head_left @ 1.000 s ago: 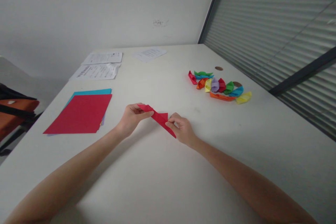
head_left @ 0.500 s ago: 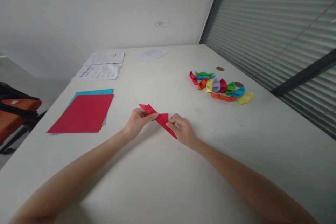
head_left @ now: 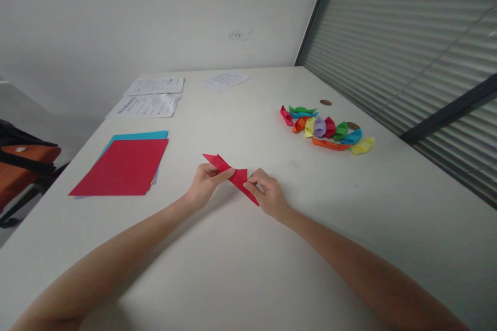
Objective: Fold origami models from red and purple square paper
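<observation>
Pinched closed, a person's left hand and right hand grip a folded red paper between them above a white table, a stack of colored sheets at left and bright folded shapes at right

Left hand and right hand bare; forearms (bare too) — slender, widening from the wrists.

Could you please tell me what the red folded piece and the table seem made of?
Red folded piece: likely matte paper, given its thin flaps and sharp folds. Table: perhaps laminate, satin-looking, from its smooth, even white surface.
</observation>
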### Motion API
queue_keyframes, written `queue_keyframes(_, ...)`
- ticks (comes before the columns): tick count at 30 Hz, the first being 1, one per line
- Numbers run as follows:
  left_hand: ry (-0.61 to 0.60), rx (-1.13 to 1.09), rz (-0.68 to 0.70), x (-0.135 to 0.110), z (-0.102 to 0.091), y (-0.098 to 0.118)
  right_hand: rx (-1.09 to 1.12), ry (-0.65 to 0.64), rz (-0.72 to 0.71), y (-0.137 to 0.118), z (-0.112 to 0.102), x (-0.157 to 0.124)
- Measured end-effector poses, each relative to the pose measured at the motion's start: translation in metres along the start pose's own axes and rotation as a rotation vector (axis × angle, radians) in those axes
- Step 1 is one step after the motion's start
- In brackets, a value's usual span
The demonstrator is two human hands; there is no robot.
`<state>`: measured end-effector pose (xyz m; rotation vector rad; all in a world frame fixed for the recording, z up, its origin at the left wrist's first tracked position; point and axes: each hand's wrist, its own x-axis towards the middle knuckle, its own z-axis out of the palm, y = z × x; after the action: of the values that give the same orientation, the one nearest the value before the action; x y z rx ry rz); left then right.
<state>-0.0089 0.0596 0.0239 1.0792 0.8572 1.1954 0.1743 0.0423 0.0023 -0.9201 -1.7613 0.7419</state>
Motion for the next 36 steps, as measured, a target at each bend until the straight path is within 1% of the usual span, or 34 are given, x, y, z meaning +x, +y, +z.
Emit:
queue_keyframes(3, 0.025, -0.016, 0.031, 0.001, 0.000, 0.000, 0.031, 0.023, 0.014, 0.001, 0.001, -0.001)
queue_keyframes(6, 0.043, -0.021, 0.051, 0.002, 0.000, -0.001, 0.079, 0.018, 0.045, 0.004, -0.001, -0.002)
queue_keyframes(9, 0.063, -0.010, 0.051, 0.001, 0.001, -0.001, 0.118, -0.027, 0.130, 0.007, -0.002, -0.002)
queue_keyframes(11, 0.055, 0.005, 0.043, 0.000, 0.002, -0.001, 0.138, -0.047, 0.187, 0.008, -0.001, -0.001)
queue_keyframes(14, 0.056, 0.048, 0.039, -0.003, 0.003, -0.001, 0.143, -0.033, 0.221, 0.008, 0.000, 0.001)
queue_keyframes(16, 0.078, 0.084, 0.035, -0.003, 0.004, -0.001, 0.120, -0.015, 0.211, 0.007, 0.001, 0.002)
queue_keyframes(19, 0.093, 0.115, 0.021, -0.004, 0.004, -0.002, 0.083, 0.002, 0.151, 0.005, 0.001, 0.002)
queue_keyframes(21, 0.076, 0.116, 0.018, -0.004, 0.004, -0.003, 0.060, 0.001, 0.126, 0.003, 0.000, 0.002)
queue_keyframes(27, 0.024, 0.102, 0.016, -0.005, 0.006, -0.001, 0.027, -0.007, 0.111, 0.002, -0.002, 0.000)
queue_keyframes(32, -0.031, 0.073, 0.011, -0.002, -0.001, -0.004, 0.029, -0.001, 0.097, 0.004, -0.003, -0.001)
queue_keyframes(36, -0.082, 0.052, -0.001, -0.001, -0.005, -0.007, 0.025, -0.003, 0.118, 0.004, -0.003, -0.001)
